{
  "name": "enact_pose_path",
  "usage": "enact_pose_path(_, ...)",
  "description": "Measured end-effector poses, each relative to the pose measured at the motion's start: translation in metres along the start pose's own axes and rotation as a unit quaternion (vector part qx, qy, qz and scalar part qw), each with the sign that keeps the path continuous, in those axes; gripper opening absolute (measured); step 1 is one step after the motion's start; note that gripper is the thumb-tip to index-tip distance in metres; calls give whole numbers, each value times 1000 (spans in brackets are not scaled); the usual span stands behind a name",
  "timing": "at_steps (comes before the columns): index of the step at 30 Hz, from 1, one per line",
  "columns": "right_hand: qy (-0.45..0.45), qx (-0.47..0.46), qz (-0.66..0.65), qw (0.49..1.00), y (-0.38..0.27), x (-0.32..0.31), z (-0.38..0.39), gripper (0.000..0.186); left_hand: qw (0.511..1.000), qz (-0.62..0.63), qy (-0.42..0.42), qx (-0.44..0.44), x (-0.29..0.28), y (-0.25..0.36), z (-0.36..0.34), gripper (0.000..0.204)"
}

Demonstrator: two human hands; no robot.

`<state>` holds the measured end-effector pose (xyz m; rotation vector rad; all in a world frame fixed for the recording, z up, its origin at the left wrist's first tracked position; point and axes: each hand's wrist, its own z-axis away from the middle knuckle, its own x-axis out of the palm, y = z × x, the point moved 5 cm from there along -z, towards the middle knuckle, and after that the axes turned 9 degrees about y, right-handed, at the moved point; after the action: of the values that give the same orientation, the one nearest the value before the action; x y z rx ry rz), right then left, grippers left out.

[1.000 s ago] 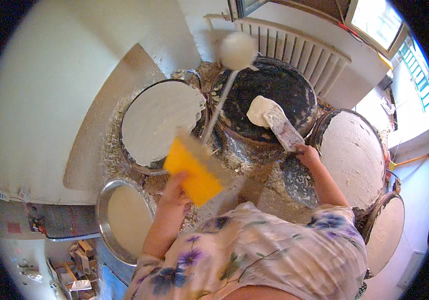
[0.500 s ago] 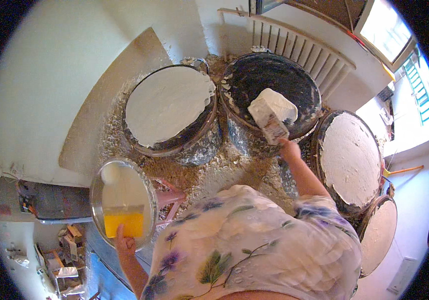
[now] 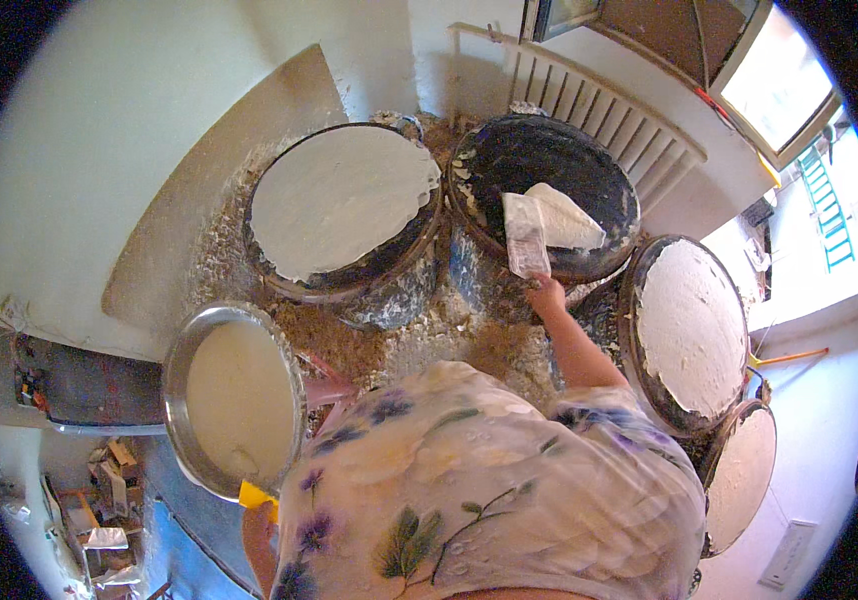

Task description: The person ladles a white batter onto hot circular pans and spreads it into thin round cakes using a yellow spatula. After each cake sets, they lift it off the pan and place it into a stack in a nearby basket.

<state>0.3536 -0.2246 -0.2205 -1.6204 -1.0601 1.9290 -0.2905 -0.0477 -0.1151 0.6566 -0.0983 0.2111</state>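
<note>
My right hand (image 3: 546, 294) is closed around a flat, batter-smeared spreader (image 3: 525, 236). Its blade rests at the left side of a mound of pale batter (image 3: 571, 222) on a round black griddle (image 3: 519, 150). My left hand (image 3: 257, 528), low at the left and partly behind my shirt, grips a yellow scraper (image 3: 257, 499); only a bit of the scraper shows. That hand is by the near edge of a metal basin (image 3: 177, 400) holding creamy liquid batter (image 3: 241, 390).
A griddle at the left carries a thin pale sheet of batter (image 3: 344, 200). Two more coated griddles (image 3: 691, 325) (image 3: 742, 478) stand at the right. A slatted rack (image 3: 589, 105) leans behind the black griddle, near an open window (image 3: 777, 85).
My left hand has drawn the yellow scraper out of the basin toward me. On the black griddle the spreader has turned more upright, and the batter has been pushed out rightward.
</note>
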Motion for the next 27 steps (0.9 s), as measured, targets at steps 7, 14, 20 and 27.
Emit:
enact_pose_path(7,11,3,365,931,-9,-83,4,46,999,-18,27,-19,-38,-2,5,37)
enact_pose_path(14,127,246,-110,955,57,-75,-13,53,998,-31,40,-38,-52,0,1,38)
enact_pose_path(20,-1,161,-294,942,-3,6,-14,46,998,-36,43,-41,-30,-2,4,38)
enact_pose_path(27,-41,-25,230,972,-31,-59,-34,42,997,-47,52,-39,12,0,10,39)
